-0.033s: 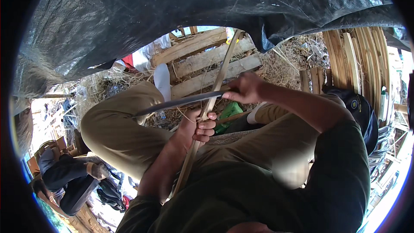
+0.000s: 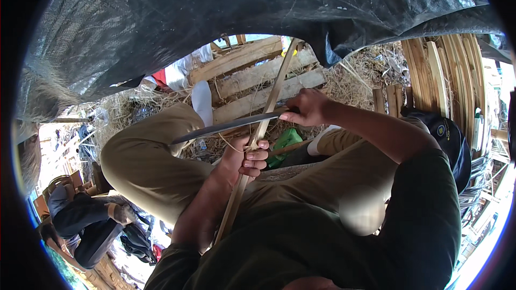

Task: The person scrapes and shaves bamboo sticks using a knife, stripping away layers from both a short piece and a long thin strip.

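Wrapped round a long pale strip of wood or bamboo (image 2: 278, 78), my left hand (image 2: 250, 160) is closed below the middle of the strip. The strip stands at a slant, its lower end by my torso and its upper end over some boards. My right hand (image 2: 307, 108) is closed on the right end of a long dark knife (image 2: 223, 128); its handle is hidden in the fingers. Just above my left hand, the blade crosses the strip, and its tip points left to my bent knee. A thin curled shaving (image 2: 230, 142) hangs beside my left hand.
A black tarp (image 2: 177, 11) hangs low ahead. Under it, wooden pallet boards (image 2: 250, 78) lie among straw and shavings. A green object (image 2: 288, 138) lies between my legs. Upright planks (image 2: 462, 75) and a dark bag (image 2: 451, 137) are at right. Another person (image 2: 88, 217) sits lower left.
My right hand and the knife have shifted slightly to the right across the strip. My left hand keeps its place on the strip.
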`<state>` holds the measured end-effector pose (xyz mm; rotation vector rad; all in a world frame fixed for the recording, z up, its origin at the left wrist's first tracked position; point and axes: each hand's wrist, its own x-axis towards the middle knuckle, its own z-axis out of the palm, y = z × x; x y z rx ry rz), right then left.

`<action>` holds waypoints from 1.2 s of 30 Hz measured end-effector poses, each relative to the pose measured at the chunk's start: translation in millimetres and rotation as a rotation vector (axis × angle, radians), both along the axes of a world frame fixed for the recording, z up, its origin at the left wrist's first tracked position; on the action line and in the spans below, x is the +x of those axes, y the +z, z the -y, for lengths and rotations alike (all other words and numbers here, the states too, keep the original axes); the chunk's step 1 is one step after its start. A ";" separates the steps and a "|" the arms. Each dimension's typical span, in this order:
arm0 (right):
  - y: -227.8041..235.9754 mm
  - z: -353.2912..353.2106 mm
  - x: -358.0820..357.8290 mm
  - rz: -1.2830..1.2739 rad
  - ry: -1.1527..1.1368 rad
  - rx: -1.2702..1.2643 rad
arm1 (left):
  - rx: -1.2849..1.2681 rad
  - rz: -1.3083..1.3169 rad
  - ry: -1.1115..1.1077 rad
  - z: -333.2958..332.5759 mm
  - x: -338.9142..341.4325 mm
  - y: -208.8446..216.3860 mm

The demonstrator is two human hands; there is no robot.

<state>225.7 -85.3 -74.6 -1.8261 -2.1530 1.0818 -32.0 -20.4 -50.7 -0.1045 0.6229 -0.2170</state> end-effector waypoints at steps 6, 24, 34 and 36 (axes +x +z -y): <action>-10.7 -18.9 37.4 0.323 -0.112 -0.055 | -0.054 0.008 0.031 -9.3 2.7 5.6; -10.7 -17.6 23.4 0.186 -0.024 -0.001 | 0.231 -0.141 -0.072 3.1 0.4 0.8; -4.3 18.4 -11.9 -0.091 -0.232 -0.272 | 0.484 -0.281 -0.161 11.3 15.4 -5.1; -25.9 42.1 -35.5 -0.086 -0.259 -0.147 | 0.516 -0.261 -0.226 11.3 22.8 -0.2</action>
